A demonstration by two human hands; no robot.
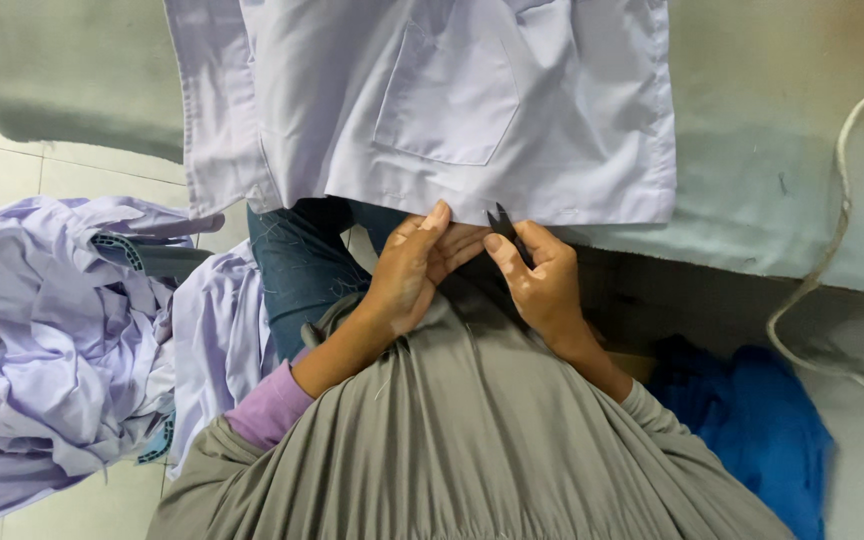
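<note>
So a pale lilac shirt [432, 100] is spread over the edge of a grey-green worktop [772, 160], pocket side up, with its bottom hem hanging just past the edge. The hem is being pinched by the left hand [414, 270], thumb and fingers closed on the fabric right at the lower edge. Just beside it, a small pair of black thread snips [504, 228] is gripped in the right hand [542, 285], the blades pointed up at the hem and pretty much touching it. Both hands are kept close together, nearly touching.

Off to the left, a big rumpled pile of the same lilac garments [52, 340] is heaped on the white tiled floor [2, 170]. A blue cloth [752, 420] is seen low on the right, under the worktop, and a pale cord [832, 250] is draped down over the worktop's right side. Blue jeans [302, 270] are visible below the shirt hem.
</note>
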